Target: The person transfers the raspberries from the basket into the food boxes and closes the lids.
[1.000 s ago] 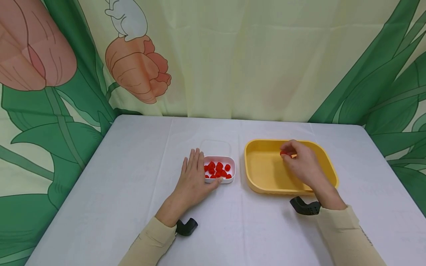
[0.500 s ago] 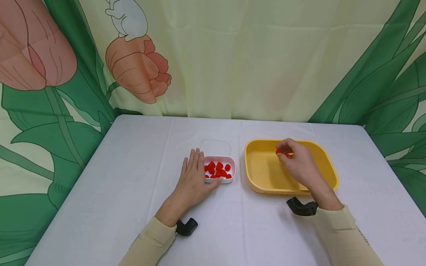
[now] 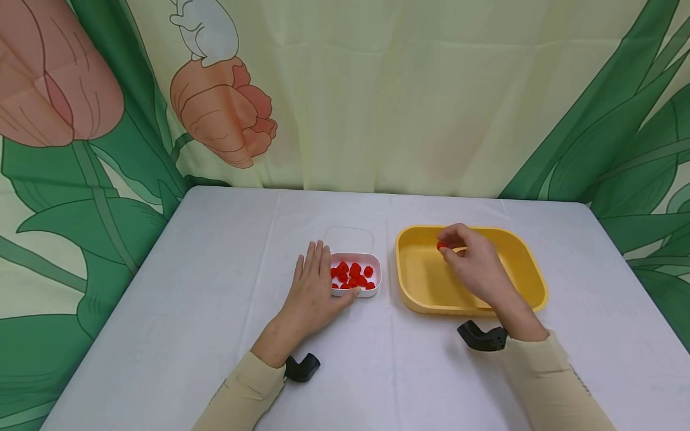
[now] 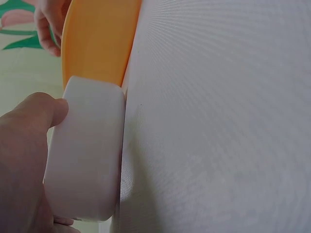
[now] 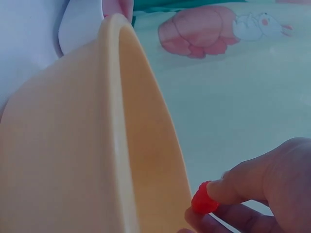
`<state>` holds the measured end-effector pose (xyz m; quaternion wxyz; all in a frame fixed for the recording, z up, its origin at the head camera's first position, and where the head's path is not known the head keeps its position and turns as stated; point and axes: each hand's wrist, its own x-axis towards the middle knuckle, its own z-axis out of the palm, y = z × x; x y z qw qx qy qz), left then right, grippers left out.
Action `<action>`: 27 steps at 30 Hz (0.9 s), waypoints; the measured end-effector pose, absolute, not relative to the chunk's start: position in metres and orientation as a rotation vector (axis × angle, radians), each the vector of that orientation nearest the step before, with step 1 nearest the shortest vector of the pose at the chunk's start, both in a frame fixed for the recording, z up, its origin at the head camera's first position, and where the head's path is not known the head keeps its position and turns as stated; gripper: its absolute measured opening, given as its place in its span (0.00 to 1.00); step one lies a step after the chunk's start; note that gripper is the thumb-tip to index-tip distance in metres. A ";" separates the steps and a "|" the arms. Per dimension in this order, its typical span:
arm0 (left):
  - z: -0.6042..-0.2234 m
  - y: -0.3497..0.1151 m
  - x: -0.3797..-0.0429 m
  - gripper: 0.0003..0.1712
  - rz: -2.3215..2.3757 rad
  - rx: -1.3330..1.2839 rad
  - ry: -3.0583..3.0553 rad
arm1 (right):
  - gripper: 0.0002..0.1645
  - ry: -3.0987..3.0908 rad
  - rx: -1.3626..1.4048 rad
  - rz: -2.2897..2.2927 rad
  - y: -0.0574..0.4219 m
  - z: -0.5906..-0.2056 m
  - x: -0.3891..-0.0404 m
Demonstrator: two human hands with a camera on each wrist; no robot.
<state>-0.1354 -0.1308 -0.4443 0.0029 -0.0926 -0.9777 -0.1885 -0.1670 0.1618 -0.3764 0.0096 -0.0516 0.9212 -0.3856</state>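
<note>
My right hand is above the yellow tray, pinching a small red raspberry between thumb and fingertips. In the right wrist view the raspberry shows just beyond the tray's rim. To the left, a small white box with a pink inside holds several more red raspberries. My left hand lies along the box's left side with straight fingers, and its thumb rests on the near rim. From the left wrist, the thumb touches the top edge of the box's white wall.
A clear lid lies flat just behind the white box. The box and yellow tray stand close side by side on a white-covered table. A printed curtain hangs behind the table's far edge.
My right hand has moved left over the yellow tray with the raspberry between its fingers. The left hand and the white box have stayed still.
</note>
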 end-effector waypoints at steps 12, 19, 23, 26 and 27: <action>-0.443 -0.131 -0.135 0.60 -0.612 -0.283 -3.070 | 0.13 2.865 -0.213 -1.230 0.149 -0.374 -0.165; -0.443 -0.131 -0.135 0.60 -0.621 -0.283 -3.087 | 0.12 2.859 -0.276 -1.266 0.139 -0.374 -0.164; -0.443 -0.132 -0.135 0.61 -0.622 -0.286 -3.093 | 0.11 2.857 -0.333 -1.283 0.133 -0.375 -0.164; -0.443 -0.132 -0.136 0.61 -0.620 -0.288 -3.093 | 0.10 2.849 -0.375 -1.300 0.129 -0.376 -0.165; -0.443 -0.131 -0.136 0.61 -0.621 -0.288 -3.088 | 0.10 2.844 -0.386 -1.306 0.128 -0.376 -0.165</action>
